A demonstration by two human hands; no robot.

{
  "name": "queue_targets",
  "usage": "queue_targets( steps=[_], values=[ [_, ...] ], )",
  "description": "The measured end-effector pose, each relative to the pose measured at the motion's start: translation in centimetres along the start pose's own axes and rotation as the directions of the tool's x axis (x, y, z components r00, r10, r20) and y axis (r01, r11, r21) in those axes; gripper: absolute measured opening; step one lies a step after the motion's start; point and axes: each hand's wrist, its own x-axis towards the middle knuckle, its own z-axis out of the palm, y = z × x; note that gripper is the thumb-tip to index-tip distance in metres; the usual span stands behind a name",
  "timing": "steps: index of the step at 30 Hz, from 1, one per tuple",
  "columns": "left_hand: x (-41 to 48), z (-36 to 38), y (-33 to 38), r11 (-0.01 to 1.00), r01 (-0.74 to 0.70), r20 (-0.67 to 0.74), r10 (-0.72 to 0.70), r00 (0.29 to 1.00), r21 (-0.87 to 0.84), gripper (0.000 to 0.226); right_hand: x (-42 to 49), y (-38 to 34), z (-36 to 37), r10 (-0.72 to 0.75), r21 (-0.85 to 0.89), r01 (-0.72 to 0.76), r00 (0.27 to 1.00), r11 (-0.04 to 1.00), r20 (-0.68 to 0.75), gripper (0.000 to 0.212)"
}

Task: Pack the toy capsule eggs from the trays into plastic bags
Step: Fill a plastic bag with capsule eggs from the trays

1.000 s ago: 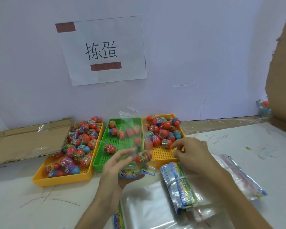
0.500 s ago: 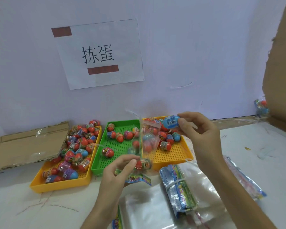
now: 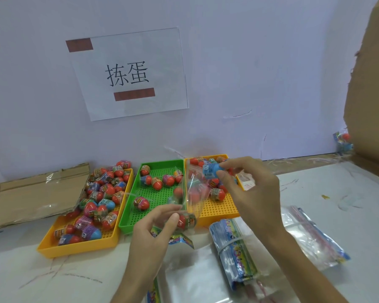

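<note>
White tabletop (image 3: 348, 204), scuffed, carries everything. Nearest, flat clear bags (image 3: 197, 274) lie between the forearms. A banded bundle (image 3: 234, 248) of printed bags sits just right of them.

The left hand (image 3: 153, 228) reaches forward from the lower middle. Its thumb and fingers are curled round the lower part of an upright bag (image 3: 190, 193), and a red egg (image 3: 185, 220) sits at the bottom of that bag, against the thumb.

The right hand (image 3: 252, 189) is raised above and beyond it, with the wrist bent. Its thumb and forefinger pinch a blue egg (image 3: 210, 170) at the bag's open top, and the other fingers are loosely curled.

Behind the hands three trays stand side by side:
- On the left, a yellow tray (image 3: 74, 248) heaped with eggs (image 3: 105, 193).
- In the middle, a green tray (image 3: 160, 197) holding a few.
- On the right, a second yellow tray (image 3: 214, 213), partly hidden by bag and hand.

Cardboard (image 3: 31, 193) lies left of them. On the wall (image 3: 249, 62) behind hangs a paper sign (image 3: 129, 75).
</note>
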Motion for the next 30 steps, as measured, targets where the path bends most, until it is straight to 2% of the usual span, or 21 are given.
queue_targets(
  steps=[2, 4, 7, 10, 16, 22, 30],
  values=[
    [0.1, 0.0, 0.0, 1.0, -0.015, -0.003, 0.015, 1.0, 0.021, 0.021, 0.1, -0.1, -0.2, -0.025, -0.015, 0.024, 0.998, 1.0, -0.065, 0.013],
    [0.0, 0.0, 0.0, 0.999, -0.023, -0.002, 0.023, 1.0, 0.032, 0.021, 0.1, -0.1, -0.3, -0.048, -0.005, 0.048, 0.996, 0.999, -0.072, 0.013],
    [-0.1, 0.1, 0.1, 0.999, -0.027, 0.004, 0.027, 1.0, 0.035, 0.026, 0.1, 0.1, 0.0, -0.055, -0.015, 0.055, 0.998, 0.998, 0.029, 0.014],
    [-0.1, 0.2, 0.3, 0.998, -0.045, 0.004, 0.045, 0.999, 0.042, 0.032, 0.0, 0.5, 0.4, 0.003, -0.073, 0.006, 0.992, 0.997, 0.129, 0.014],
    [0.1, 0.1, 0.1, 0.997, -0.058, 0.017, 0.057, 0.998, 0.052, 0.032, -0.1, 0.6, 0.6, 0.12, 0.059, -0.135, 0.969, 0.989, 0.215, 0.016],
    [0.1, 0.0, -0.2, 1.0, -0.011, 0.043, 0.009, 0.999, 0.027, 0.027, -0.4, 0.2, 1.0, 0.106, 0.085, -0.145, 0.931, 0.986, 0.35, 0.009],
    [-0.3, 0.3, 0.7, 0.991, 0.057, 0.138, -0.04, 0.99, -0.12, 0.029, -0.9, 0.3, 1.5, 0.1, 0.019, -0.115, 0.921, 0.993, 0.378, 0.013]
  ],
)
